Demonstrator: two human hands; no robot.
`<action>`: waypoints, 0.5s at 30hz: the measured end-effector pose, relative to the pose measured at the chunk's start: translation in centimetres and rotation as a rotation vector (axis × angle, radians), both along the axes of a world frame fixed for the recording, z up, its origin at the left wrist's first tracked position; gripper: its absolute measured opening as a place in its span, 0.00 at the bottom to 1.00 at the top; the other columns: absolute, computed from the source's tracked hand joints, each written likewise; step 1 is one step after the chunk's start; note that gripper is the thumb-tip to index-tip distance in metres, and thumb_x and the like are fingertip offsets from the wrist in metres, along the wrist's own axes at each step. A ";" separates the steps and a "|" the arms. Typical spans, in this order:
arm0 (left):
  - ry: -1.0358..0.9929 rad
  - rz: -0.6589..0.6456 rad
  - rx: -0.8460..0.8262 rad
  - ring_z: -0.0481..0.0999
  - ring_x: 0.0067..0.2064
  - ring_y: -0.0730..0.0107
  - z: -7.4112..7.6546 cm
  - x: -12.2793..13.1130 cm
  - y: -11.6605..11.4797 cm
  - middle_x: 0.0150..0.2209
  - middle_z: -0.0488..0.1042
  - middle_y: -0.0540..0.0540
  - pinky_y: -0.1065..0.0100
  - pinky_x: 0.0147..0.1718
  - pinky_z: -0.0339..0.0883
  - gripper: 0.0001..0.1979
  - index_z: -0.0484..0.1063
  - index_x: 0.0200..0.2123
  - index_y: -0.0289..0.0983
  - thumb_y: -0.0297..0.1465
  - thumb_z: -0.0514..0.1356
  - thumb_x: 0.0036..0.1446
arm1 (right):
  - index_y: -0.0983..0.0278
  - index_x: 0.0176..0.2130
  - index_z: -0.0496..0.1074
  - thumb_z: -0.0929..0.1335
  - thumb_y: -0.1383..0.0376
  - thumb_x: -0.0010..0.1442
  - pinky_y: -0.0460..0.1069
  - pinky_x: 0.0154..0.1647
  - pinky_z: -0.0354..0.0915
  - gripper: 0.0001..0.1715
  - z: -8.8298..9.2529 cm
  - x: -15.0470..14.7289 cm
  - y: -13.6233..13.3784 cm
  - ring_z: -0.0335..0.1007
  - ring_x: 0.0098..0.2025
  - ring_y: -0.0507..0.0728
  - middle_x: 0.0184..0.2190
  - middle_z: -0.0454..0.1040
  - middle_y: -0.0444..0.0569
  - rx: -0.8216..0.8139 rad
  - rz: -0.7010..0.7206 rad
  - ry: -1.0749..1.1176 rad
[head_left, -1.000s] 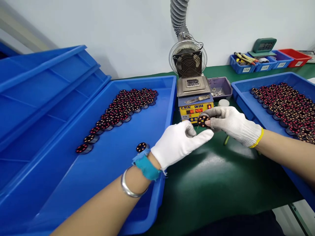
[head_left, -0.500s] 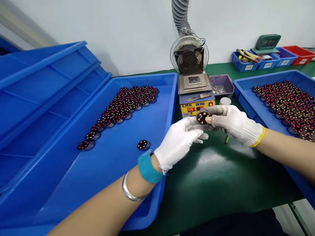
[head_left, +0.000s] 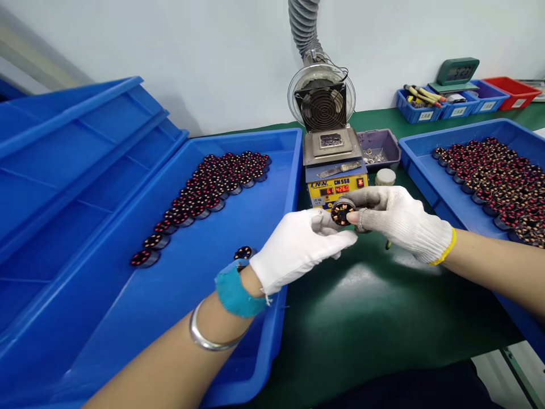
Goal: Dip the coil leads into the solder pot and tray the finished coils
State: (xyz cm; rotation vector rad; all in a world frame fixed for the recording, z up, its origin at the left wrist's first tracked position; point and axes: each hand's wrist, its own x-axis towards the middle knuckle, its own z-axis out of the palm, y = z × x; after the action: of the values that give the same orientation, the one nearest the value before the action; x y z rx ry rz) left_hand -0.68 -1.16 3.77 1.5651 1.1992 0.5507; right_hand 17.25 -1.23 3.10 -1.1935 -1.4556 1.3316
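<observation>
In the head view, my right hand (head_left: 385, 218), in a whitish knit glove with greyed fingers, pinches a small round motor stator (head_left: 342, 212). Its face is black with a ring of copper-coloured windings, turned towards me. My left hand (head_left: 298, 244), in a white glove, is close at the stator's left side. Its thumb is stretched out below the stator and its fingers are apart, partly hidden; I cannot tell whether they touch it. Behind the hands stands a yellow-fronted solder pot (head_left: 334, 184) with red digits.
A blue tray (head_left: 204, 318) on the left holds rows of stators, with a lone stator (head_left: 244, 253) near my left wrist. Another blue tray (head_left: 419, 156) on the right is heaped with stators. A fan (head_left: 323, 108), purple bin (head_left: 389, 149) and white-lidded jar (head_left: 385, 176) stand behind.
My hands and the stator have moved slightly left and down in view. The stator's face has turned a little. The left thumb now reaches out straighter beneath it.
</observation>
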 end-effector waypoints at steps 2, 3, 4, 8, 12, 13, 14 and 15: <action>0.004 -0.032 0.005 0.74 0.26 0.70 -0.2 0.1 0.0 0.24 0.75 0.49 0.71 0.24 0.67 0.12 0.72 0.30 0.35 0.38 0.65 0.48 | 0.66 0.45 0.76 0.71 0.66 0.52 0.45 0.35 0.70 0.18 0.2 -0.1 -0.1 0.74 0.33 0.51 0.34 0.78 0.47 -0.015 0.017 0.004; -0.004 -0.052 0.001 0.74 0.26 0.70 -0.3 0.2 0.0 0.24 0.75 0.49 0.71 0.24 0.67 0.12 0.72 0.29 0.35 0.38 0.65 0.48 | 0.66 0.44 0.76 0.71 0.67 0.52 0.45 0.35 0.70 0.18 0.3 -0.2 -0.1 0.74 0.34 0.52 0.34 0.79 0.47 -0.021 0.025 0.003; -0.019 -0.067 -0.009 0.74 0.26 0.70 -0.4 0.3 0.0 0.24 0.75 0.49 0.71 0.25 0.68 0.11 0.73 0.28 0.35 0.38 0.65 0.48 | 0.67 0.44 0.76 0.71 0.67 0.52 0.46 0.35 0.71 0.17 0.5 -0.3 -0.2 0.74 0.34 0.53 0.34 0.79 0.47 -0.025 0.032 -0.004; -0.076 -0.062 -0.100 0.75 0.24 0.70 -1.0 0.6 0.0 0.26 0.77 0.46 0.70 0.24 0.70 0.14 0.74 0.30 0.33 0.40 0.60 0.54 | 0.67 0.42 0.76 0.70 0.70 0.51 0.46 0.36 0.71 0.16 0.8 -0.6 -0.3 0.75 0.36 0.54 0.36 0.79 0.47 0.027 0.013 -0.049; -0.124 -0.057 -0.090 0.74 0.22 0.71 -1.1 0.5 -0.5 0.23 0.76 0.45 0.71 0.23 0.70 0.16 0.75 0.27 0.32 0.40 0.59 0.55 | 0.65 0.43 0.76 0.70 0.69 0.51 0.47 0.40 0.72 0.16 -0.1 -0.5 0.0 0.75 0.40 0.55 0.39 0.78 0.46 0.151 -0.032 -0.114; -0.137 -0.062 -0.079 0.74 0.22 0.71 -0.9 0.4 -0.6 0.22 0.76 0.45 0.71 0.23 0.70 0.15 0.75 0.27 0.32 0.40 0.60 0.54 | 0.65 0.43 0.76 0.70 0.69 0.51 0.47 0.42 0.72 0.17 -0.3 -0.4 0.2 0.75 0.41 0.55 0.40 0.78 0.46 0.185 -0.046 -0.136; -0.150 -0.064 -0.068 0.74 0.22 0.70 -0.8 0.2 -0.8 0.22 0.76 0.45 0.71 0.23 0.70 0.14 0.76 0.27 0.32 0.39 0.61 0.53 | 0.64 0.44 0.75 0.70 0.68 0.51 0.48 0.43 0.71 0.17 -0.5 -0.3 0.3 0.74 0.43 0.55 0.41 0.78 0.46 0.212 -0.065 -0.156; -0.168 -0.047 -0.047 0.74 0.22 0.70 -0.6 0.1 -0.8 0.22 0.76 0.45 0.71 0.21 0.70 0.14 0.76 0.26 0.33 0.39 0.62 0.53 | 0.64 0.44 0.75 0.71 0.68 0.51 0.48 0.44 0.71 0.17 -0.6 -0.3 0.4 0.74 0.43 0.56 0.41 0.78 0.46 0.228 -0.087 -0.172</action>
State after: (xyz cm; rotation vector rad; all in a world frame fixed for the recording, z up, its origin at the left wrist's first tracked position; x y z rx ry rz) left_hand -0.62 -2.00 3.18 1.4731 1.0390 0.6063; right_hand 16.95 -0.84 2.49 -1.2283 -1.6094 0.9945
